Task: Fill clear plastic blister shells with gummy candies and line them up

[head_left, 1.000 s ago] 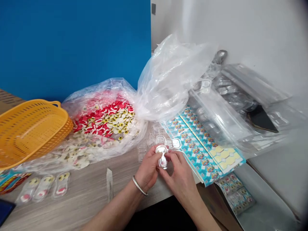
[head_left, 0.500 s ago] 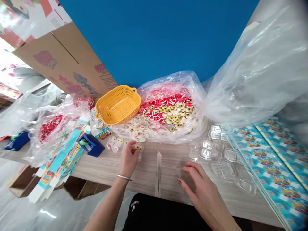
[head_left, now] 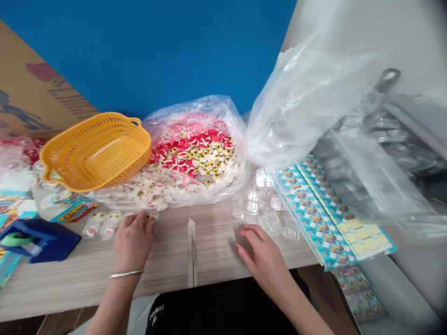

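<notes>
My left hand [head_left: 134, 239], with a bracelet on the wrist, rests over a row of small clear plastic trays. Its fingers are drawn together at a tray [head_left: 152, 216] that has yellow-ringed eye pieces in it; whatever is between the fingertips is hidden. To its left lie two clear trays, one [head_left: 111, 225] with red-and-white and yellow-ringed pieces, the other [head_left: 93, 225] similar. Over the table, my right hand [head_left: 261, 253] is open, its fingers bent and apart, holding nothing. Nearest to it are several clear plastic trays [head_left: 272, 221].
Behind the trays lies an open plastic bag [head_left: 240, 181] of red, white and yellow eye pieces [head_left: 209, 160]. A yellow basket [head_left: 98, 153] and blue tape dispenser [head_left: 45, 239] stand left. Printed card sheets [head_left: 314, 209] and a large clear bag [head_left: 279, 121] are right. A pale strip [head_left: 192, 251] marks the table [head_left: 216, 251].
The view has swung right, so everything sits further left in the picture. My left hand stays at the tray row, and my right hand remains open over the table.
</notes>
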A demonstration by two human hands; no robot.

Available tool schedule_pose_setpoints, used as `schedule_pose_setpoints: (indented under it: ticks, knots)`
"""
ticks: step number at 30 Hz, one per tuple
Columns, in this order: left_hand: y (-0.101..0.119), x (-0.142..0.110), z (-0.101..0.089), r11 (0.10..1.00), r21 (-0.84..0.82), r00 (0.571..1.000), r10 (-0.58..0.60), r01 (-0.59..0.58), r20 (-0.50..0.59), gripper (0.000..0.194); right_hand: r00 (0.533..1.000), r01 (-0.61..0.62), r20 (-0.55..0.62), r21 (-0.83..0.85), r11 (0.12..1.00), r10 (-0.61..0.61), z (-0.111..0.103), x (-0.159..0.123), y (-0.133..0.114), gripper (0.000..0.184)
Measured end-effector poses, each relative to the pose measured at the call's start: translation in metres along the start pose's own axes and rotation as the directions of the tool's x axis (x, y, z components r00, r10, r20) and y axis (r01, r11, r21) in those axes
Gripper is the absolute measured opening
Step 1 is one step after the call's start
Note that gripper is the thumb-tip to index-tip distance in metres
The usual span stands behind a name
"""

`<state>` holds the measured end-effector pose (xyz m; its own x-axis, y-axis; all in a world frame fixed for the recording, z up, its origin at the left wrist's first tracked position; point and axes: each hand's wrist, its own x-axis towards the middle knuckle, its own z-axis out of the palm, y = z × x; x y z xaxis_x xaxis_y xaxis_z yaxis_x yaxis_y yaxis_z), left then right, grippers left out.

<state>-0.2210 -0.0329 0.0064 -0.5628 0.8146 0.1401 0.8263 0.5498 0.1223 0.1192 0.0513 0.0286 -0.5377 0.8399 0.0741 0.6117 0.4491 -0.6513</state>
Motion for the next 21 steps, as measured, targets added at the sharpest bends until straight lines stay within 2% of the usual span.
schedule_pose_setpoints:
  ticks: [2,5,7,9,10,12,14,17,19,21]
  knots:
    - [0.003,-0.001,-0.003,0.999,0.025,1.000,-0.019,0.019,0.004,0.042,1.000,-0.003,-0.024,-0.088,0.996,0.001,0.001,0.007,0.006,0.019]
    - [0.018,-0.005,-0.015,0.999,0.039,0.994,-0.025,0.030,-0.107,0.044,0.999,0.006,-0.041,-0.265,0.964,-0.018,0.008,0.026,0.006,0.024]
    - [0.038,-0.011,-0.022,0.997,-0.074,0.987,-0.002,-0.010,-0.158,0.041,0.999,0.015,-0.035,-0.385,0.923,-0.031,0.015,0.038,0.003,0.027]
    - [0.064,-0.019,-0.024,0.947,-0.318,0.997,0.020,-0.041,-0.068,0.035,0.999,0.044,-0.008,-0.460,0.887,-0.054,0.024,0.042,-0.003,0.027]
    - [0.079,-0.024,-0.023,0.894,-0.448,0.998,0.037,-0.012,0.047,0.031,0.997,0.071,0.013,-0.472,0.879,-0.074,0.029,0.041,-0.006,0.024]
    - [0.109,-0.034,-0.016,0.755,-0.651,0.970,0.088,0.084,0.227,0.028,0.991,0.132,0.045,-0.451,0.883,-0.126,0.037,0.031,-0.012,0.015]
    - [0.134,-0.042,-0.007,0.642,-0.754,0.937,0.161,0.139,0.310,0.026,0.980,0.201,0.084,-0.377,0.904,-0.183,0.042,0.017,-0.016,0.009]
    - [0.153,-0.045,0.003,0.555,-0.824,0.942,0.200,0.119,0.271,0.025,0.942,0.320,0.172,-0.222,0.921,-0.286,0.040,-0.004,-0.012,0.025]
    - [0.154,-0.043,0.005,0.539,-0.834,0.947,0.189,0.121,0.260,0.026,0.901,0.407,0.230,-0.151,0.901,-0.368,0.033,-0.014,-0.003,0.041]
    - [0.150,-0.040,0.005,0.522,-0.841,0.947,0.171,0.146,0.271,0.025,0.860,0.481,0.275,-0.148,0.864,-0.431,0.025,-0.022,0.009,0.053]
